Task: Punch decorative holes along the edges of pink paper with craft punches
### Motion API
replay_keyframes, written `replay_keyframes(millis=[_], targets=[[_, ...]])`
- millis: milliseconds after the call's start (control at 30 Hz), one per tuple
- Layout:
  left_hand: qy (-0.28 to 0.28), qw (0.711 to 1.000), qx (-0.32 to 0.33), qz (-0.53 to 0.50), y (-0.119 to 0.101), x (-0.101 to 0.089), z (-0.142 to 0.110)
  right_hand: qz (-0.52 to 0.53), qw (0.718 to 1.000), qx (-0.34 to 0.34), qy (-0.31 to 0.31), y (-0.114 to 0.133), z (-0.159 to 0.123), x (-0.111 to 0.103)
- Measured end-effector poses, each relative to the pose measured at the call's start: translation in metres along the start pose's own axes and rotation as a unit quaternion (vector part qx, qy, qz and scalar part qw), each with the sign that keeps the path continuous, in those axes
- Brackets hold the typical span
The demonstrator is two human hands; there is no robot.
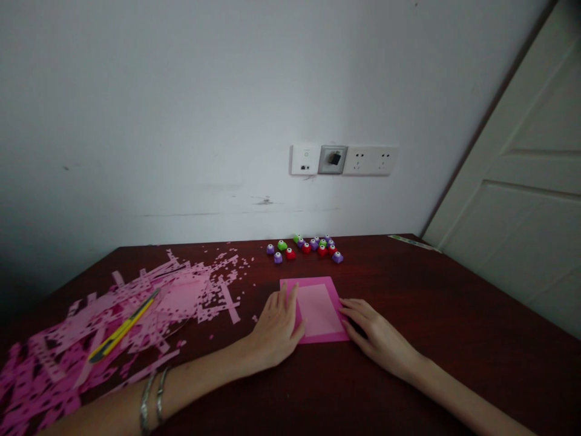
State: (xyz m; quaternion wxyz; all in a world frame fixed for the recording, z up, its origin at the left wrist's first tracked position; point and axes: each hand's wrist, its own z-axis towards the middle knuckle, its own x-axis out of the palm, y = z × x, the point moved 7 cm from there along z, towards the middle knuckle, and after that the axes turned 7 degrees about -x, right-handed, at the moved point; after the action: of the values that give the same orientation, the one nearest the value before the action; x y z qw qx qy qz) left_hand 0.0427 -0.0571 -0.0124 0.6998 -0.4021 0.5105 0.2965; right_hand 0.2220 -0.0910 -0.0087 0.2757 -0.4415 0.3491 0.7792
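Pink paper lies between two hands, a pale sheet resting on a slightly larger, deeper-pink sheet, both flat on the dark red-brown worktop. The left hand has its grip spread, fingers and thumb laid along the left side of the sheets. The right hand keeps its grip loosely apart, fingertips touching the right edge. Two bracelets circle the left forearm. Just beyond the paper stand small purple, red and green pieces with round white tops. Well to the left, a yellow and dark craft knife lies on heaped pink scraps. Behind are a pale wall with sockets and, rightward, a panelled door.
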Motion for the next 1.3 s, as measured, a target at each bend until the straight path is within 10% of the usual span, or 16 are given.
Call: replay_keyframes(millis=[567, 933, 1300], targets=[[-0.041, 0.966, -0.068, -0.245, 0.066, -0.020, 0.065, 0.024, 0.996, 0.017, 0.083, -0.005, 0.006, -0.004], [-0.123, 0.985, 0.060, -0.106, 0.036, -0.034, 0.053, 0.000, 0.998, -0.047, 0.043, 0.001, 0.011, -0.012], [0.036, 0.994, 0.063, 0.085, -0.016, -0.013, 0.020, 0.015, 0.989, -0.100, 0.104, 0.007, 0.030, -0.006]])
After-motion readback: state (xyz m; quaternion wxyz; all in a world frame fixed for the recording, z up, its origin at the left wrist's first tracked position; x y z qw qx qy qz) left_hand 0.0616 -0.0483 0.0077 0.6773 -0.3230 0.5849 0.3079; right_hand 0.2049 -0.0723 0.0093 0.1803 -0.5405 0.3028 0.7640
